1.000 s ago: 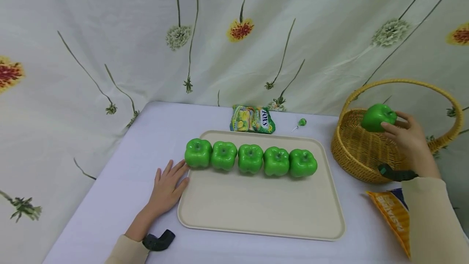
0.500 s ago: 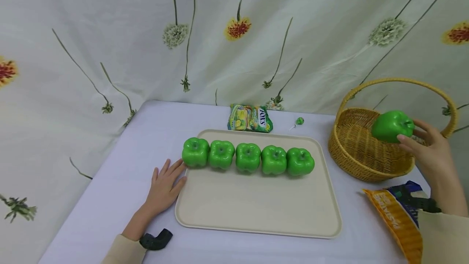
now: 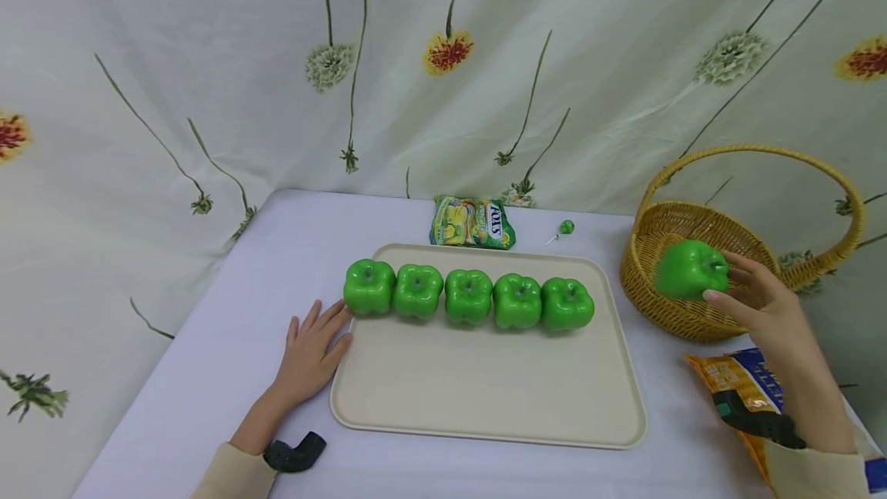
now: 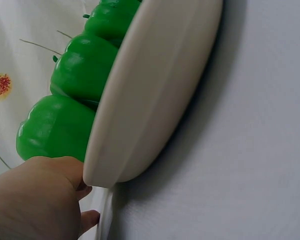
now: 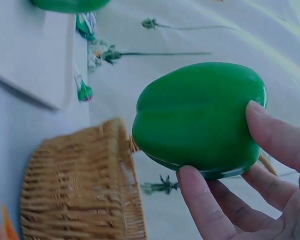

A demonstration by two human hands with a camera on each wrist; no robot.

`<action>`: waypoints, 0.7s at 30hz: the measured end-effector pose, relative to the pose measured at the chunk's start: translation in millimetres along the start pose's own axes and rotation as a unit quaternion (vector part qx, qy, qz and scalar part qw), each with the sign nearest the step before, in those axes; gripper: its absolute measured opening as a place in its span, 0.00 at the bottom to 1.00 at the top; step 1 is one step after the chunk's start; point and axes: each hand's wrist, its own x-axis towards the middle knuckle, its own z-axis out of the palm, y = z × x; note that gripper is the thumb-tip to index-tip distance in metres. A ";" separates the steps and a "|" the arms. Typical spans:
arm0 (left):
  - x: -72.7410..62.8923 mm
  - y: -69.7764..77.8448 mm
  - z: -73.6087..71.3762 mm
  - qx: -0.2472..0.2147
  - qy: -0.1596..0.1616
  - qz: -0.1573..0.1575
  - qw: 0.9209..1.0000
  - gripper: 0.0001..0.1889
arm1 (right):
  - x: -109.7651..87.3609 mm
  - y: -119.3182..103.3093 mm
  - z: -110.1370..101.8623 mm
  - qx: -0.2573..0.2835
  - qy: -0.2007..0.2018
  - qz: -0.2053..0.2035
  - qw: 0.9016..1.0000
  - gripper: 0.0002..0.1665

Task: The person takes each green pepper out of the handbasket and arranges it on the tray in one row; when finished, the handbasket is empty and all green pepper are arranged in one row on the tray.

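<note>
My right hand (image 3: 758, 303) grips a green bell pepper (image 3: 691, 271) by its stem end, thumb on one side and fingers on the other. In the head view it covers part of the wicker basket (image 3: 634, 283); the right wrist view shows the pepper (image 5: 200, 117) held above the basket's rim. My left hand (image 3: 308, 356) lies with straight fingers at the left edge of the beige tray (image 3: 485, 391), fingertips by the leftmost pepper (image 3: 369, 287). Several green bell peppers (image 3: 468, 297) stand in a row along the tray's far part. In the left wrist view the hand (image 4: 37, 195) touches the tray's corner.
Behind the tray lies a green Fox's candy bag (image 3: 473, 222), with a green lollipop (image 3: 566, 227) to its right. An orange and blue snack bag (image 3: 738, 383) sits in front of the basket, partly under my right forearm. A flowered cloth hangs behind the table.
My right hand, with the pepper in it, first moved right and toward me, then back left across the basket's front side. My left hand stays by the tray.
</note>
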 end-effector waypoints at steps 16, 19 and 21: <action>-0.4 0.5 -0.1 0.001 0.015 0.013 1.000 0.24 | 2.5 -15.0 58.1 0.000 -0.079 -0.075 0.994 0.41; -0.3 -0.5 1.6 0.001 0.016 0.013 1.000 0.24 | 3.4 -12.9 65.5 -0.007 -0.080 -0.075 0.994 0.41; 0.0 -1.8 2.5 0.002 0.014 0.011 1.000 0.25 | 4.0 -12.0 69.5 -0.013 -0.083 -0.063 0.994 0.41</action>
